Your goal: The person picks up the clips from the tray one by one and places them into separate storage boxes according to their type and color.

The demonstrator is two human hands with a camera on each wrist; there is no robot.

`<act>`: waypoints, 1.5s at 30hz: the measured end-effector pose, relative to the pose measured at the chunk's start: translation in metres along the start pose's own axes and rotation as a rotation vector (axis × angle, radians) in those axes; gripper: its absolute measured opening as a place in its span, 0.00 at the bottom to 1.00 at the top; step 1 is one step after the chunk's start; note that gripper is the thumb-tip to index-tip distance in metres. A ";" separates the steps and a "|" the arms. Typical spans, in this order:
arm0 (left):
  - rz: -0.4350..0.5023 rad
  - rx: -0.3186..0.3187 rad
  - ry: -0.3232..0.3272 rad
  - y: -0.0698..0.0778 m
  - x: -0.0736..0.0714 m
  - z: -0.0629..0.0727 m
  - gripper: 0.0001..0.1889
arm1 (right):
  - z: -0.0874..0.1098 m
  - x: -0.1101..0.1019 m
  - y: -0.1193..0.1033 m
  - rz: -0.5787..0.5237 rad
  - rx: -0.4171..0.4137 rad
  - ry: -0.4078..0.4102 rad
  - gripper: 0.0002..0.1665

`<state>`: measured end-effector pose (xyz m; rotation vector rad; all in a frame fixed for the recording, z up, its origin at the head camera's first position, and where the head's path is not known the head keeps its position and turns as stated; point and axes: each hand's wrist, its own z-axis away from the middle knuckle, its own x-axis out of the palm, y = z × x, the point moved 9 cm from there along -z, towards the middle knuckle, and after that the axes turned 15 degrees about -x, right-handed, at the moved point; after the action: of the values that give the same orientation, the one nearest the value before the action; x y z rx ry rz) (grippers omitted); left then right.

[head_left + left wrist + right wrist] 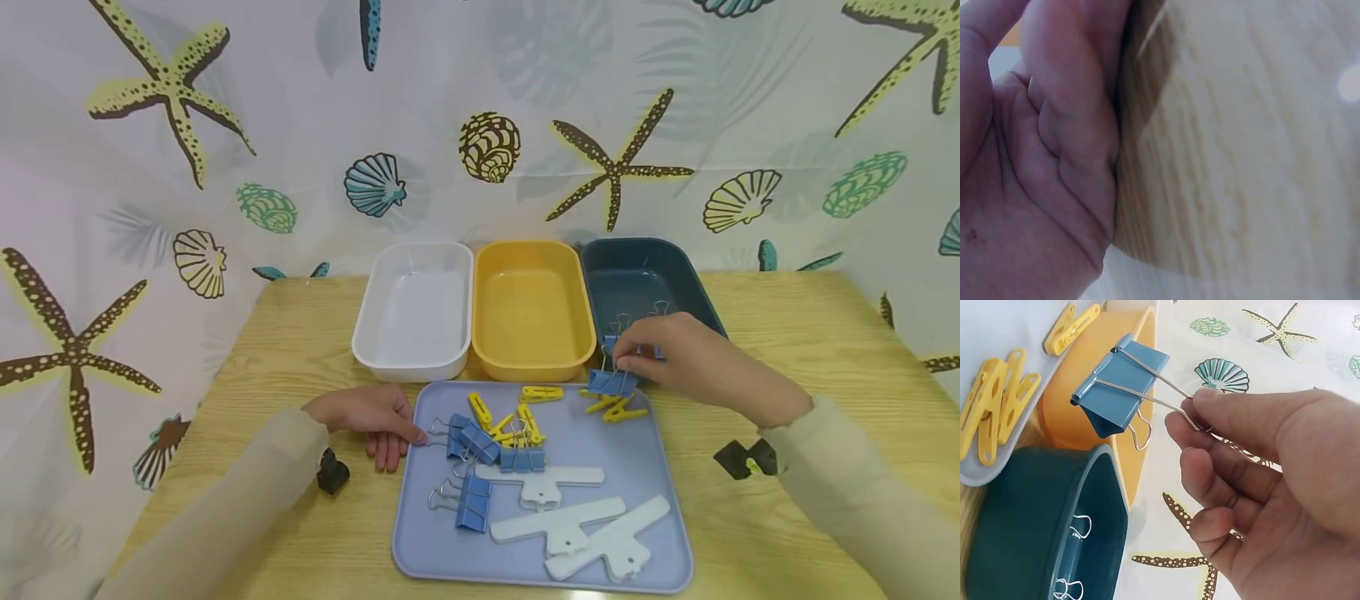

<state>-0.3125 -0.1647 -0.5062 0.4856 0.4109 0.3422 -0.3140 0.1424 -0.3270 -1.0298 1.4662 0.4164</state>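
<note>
Because the blue metal binder clip with silver wire handles (611, 384) hangs from the right hand (678, 360), what counts is how it lies against the dark teal, rounded rectangular bin (1019, 525). Right fingers (1210, 403): thumb and index nearly together, pinching the end of one handle; the other fingers curl loosely and hold nothing. In the head view the clip's body is below and slightly left of the fingertips, long edge running roughly left to right, a bit tilted. It's aloft around the far right corner of the lavender plastic tray (442, 560), by the near wall of the bin, whose mouth looks to lie just beyond it; height over the rim can't be told. Silver wire loops (1089, 525) show inside that bin, probably handles of more clips, so forward, away from the person, is likely the direction that matters, with the rim as the snag. Right hand is clearly the nearer one. Left hand (375, 421) is well apart at the tray's left edge, fingers relaxed and part bent, with no visible grip, tips near a handle of the loose blue binder clips (474, 504); can't tell if they touch.
</note>
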 end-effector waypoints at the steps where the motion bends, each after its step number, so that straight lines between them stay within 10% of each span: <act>1: 0.001 0.001 0.000 0.000 0.000 0.000 0.20 | 0.000 -0.002 0.001 0.007 -0.003 0.002 0.05; 45: -0.008 0.012 -0.004 0.003 0.000 0.001 0.20 | 0.005 -0.041 0.039 0.115 0.148 0.117 0.08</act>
<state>-0.3129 -0.1627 -0.5035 0.4964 0.4110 0.3310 -0.3473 0.1818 -0.3018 -0.8663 1.6412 0.3285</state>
